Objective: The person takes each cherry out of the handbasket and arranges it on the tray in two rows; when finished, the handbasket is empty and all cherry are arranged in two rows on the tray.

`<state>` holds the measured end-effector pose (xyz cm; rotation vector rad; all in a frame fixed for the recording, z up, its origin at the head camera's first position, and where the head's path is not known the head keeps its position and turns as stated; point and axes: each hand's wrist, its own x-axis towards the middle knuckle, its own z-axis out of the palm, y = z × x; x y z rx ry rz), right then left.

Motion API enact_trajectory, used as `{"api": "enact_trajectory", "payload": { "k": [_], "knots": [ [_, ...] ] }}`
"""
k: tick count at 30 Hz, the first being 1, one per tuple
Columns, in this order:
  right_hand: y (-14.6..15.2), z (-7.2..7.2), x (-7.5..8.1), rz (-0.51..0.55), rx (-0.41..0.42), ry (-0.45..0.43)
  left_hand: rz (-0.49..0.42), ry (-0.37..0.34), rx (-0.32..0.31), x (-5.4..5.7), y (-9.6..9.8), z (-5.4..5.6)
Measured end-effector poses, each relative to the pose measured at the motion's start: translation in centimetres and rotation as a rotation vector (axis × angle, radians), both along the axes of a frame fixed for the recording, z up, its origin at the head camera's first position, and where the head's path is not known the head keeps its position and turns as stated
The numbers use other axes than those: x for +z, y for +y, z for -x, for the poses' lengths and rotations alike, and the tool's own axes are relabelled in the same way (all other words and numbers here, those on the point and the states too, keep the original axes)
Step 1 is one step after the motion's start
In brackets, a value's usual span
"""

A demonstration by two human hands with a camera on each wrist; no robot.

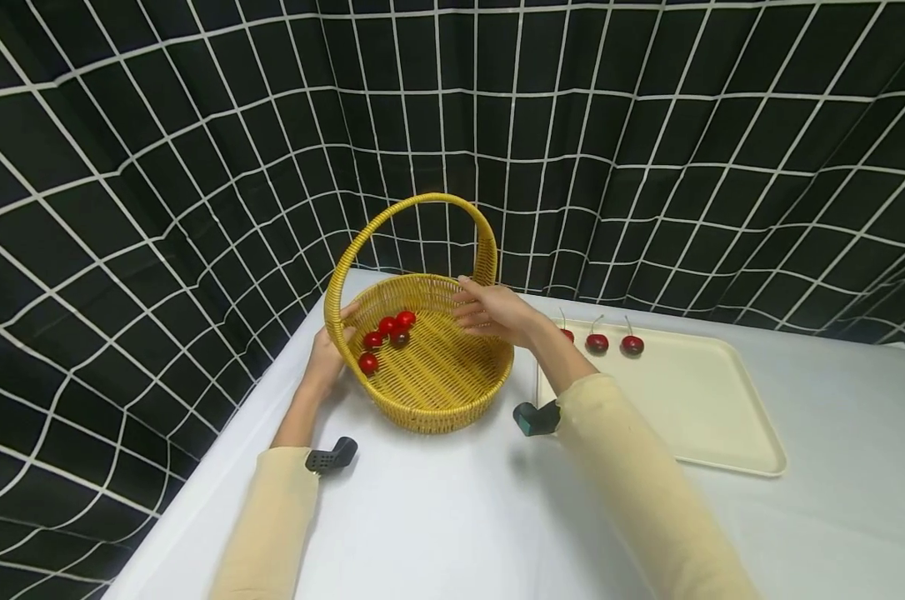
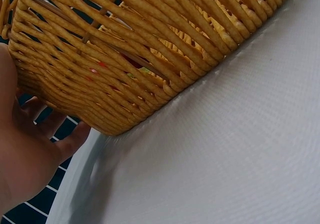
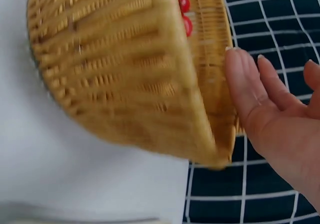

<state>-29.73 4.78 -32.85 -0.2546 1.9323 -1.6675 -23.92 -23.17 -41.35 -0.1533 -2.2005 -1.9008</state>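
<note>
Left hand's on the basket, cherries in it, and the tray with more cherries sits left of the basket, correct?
Not quite: the head view shows the tray right of the basket. The left hand is on the basket, and cherries lie in it and on the tray.

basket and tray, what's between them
A narrow strip of white cloth lies between basket and tray, with the right forearm crossing over; the head view shows it.

You wear plain cream sleeves (image 1: 643, 483). Behind your left hand (image 1: 328, 354) sits a black, dotted wrist unit (image 1: 334, 456); behind your right hand (image 1: 497, 311), a dark, teal-faced unit (image 1: 537, 418).
</note>
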Motion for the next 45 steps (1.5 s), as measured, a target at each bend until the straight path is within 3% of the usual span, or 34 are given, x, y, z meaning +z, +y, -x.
{"api": "enact_trajectory", "payload": {
  "k": [5, 10, 25, 40, 45],
  "knots": [
    [-1.9, -0.3, -0.3, -0.034, 0.035, 0.009, -0.003, -0.001, -0.014, 1.2, 0.4, -0.9],
    [-3.1, -0.6, -0.6, -0.043, 0.064, -0.008, 0.011, -0.009, -0.018, 1.6, 0.7, -1.1],
    [-7.5, -1.8, -2.5, -0.114, 0.172, -0.078, 0.008, -0.023, -0.010, 1.6, 0.5, -1.4],
    [-10.7, -3.3, -4.0, -0.165, 0.211, -0.044, 0.012, -0.018, -0.005, 1.8, 0.6, -1.2],
    [-11.4, -3.7, -4.5, -0.167, 0.236, -0.018, -0.001, -0.015, -0.010, 1.0, 0.1, -0.5]
  ]
}}
